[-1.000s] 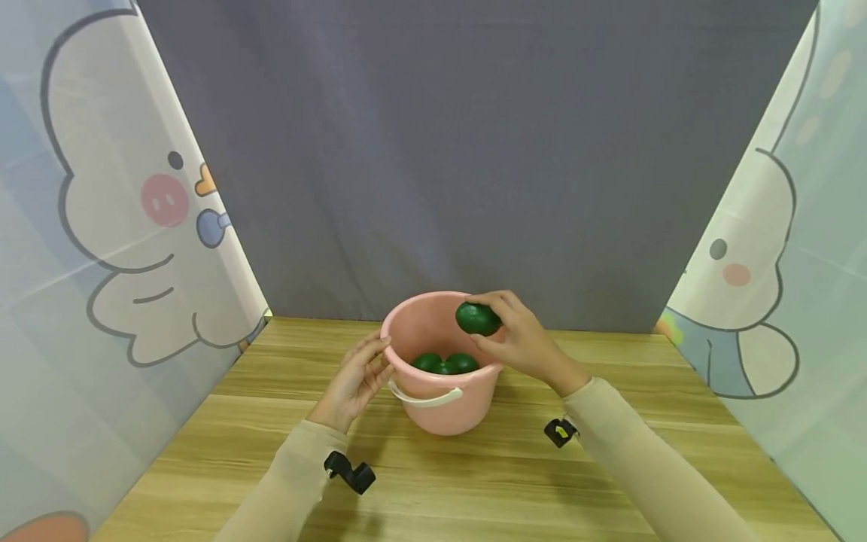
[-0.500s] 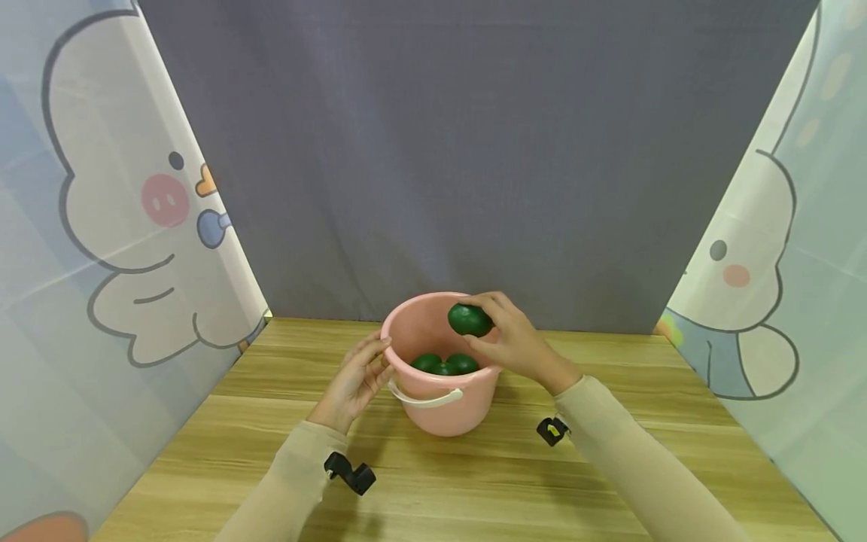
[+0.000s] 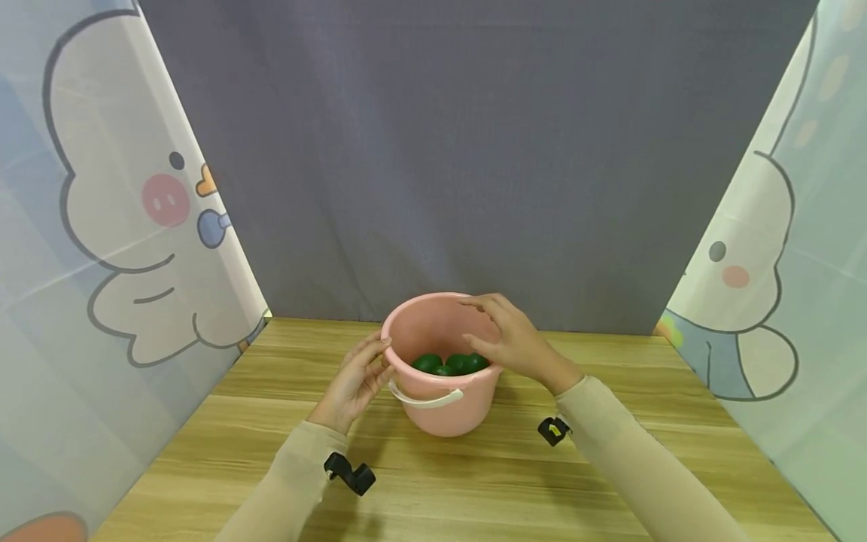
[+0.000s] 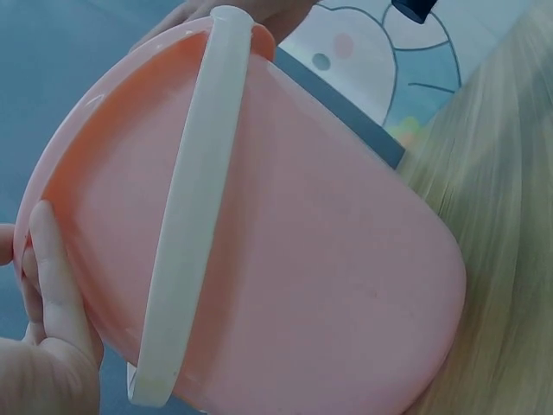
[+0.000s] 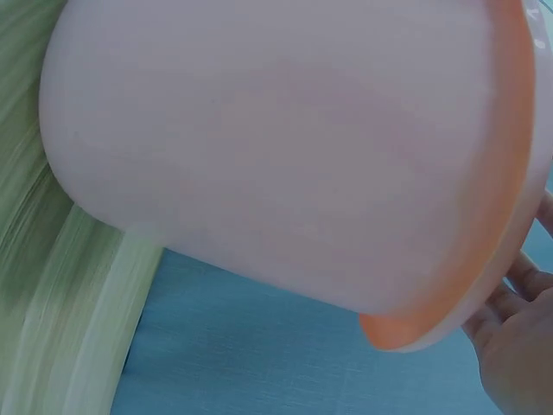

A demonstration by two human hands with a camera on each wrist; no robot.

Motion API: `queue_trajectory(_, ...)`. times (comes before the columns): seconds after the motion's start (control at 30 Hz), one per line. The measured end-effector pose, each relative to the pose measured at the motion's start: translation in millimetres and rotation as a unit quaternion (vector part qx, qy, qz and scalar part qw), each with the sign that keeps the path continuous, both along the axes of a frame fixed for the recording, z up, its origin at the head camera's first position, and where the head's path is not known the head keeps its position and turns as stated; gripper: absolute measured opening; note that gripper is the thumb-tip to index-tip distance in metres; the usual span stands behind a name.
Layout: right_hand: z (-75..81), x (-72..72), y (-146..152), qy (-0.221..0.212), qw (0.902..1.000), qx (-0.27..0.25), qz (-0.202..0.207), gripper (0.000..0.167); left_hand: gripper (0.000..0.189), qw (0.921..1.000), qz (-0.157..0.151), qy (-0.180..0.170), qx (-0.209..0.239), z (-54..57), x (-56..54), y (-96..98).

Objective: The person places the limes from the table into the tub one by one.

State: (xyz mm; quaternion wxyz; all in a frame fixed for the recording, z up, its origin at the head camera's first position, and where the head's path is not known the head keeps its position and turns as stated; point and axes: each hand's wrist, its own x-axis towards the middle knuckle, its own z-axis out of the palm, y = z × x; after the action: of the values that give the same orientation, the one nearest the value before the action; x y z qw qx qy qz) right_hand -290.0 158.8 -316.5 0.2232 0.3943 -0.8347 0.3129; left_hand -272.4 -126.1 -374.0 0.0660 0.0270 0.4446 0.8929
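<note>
A pink bucket [image 3: 450,414] stands upright on the table, its white handle [image 3: 428,401] hanging down on the near side. Inside lie several dark green, oval fruits that look like avocados [image 3: 427,363]. At the left rim, my left hand [image 3: 354,385] grips the bucket; in the left wrist view a digit of that left hand [image 4: 60,290] presses below the rim on the outside. Over the right part of the opening, my right hand [image 3: 518,342] is spread with nothing between thumb and fingers. The right wrist view shows this hand [image 5: 523,337] by the rim, mostly behind it.
The wooden table [image 3: 433,497] reaches back to a grey cloth [image 3: 433,165]. Cartoon-printed curtains [image 3: 135,226] stand on both sides. A black camera mount sits on each wrist, such as the left mount [image 3: 349,473].
My right hand shifted slightly left with an avocado, then released it. That fruit now lies in the bucket at the right of the others. My left hand and the bucket stayed put.
</note>
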Motion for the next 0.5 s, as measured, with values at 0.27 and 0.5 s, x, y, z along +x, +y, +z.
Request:
queue_trajectory(0.27,-0.9,-0.5,1.1,-0.004,1.0,-0.003,0.006,0.049,0.041,1.0,0.003,-0.004,0.001,0.0,-0.1,-0.6)
queue_trajectory(0.5,-6.2,-1.1,4.0,-0.006,0.9998,-0.016,0.005,0.045,0.038,1.0,0.003,-0.005,-0.005,-0.2,-0.8,-0.1)
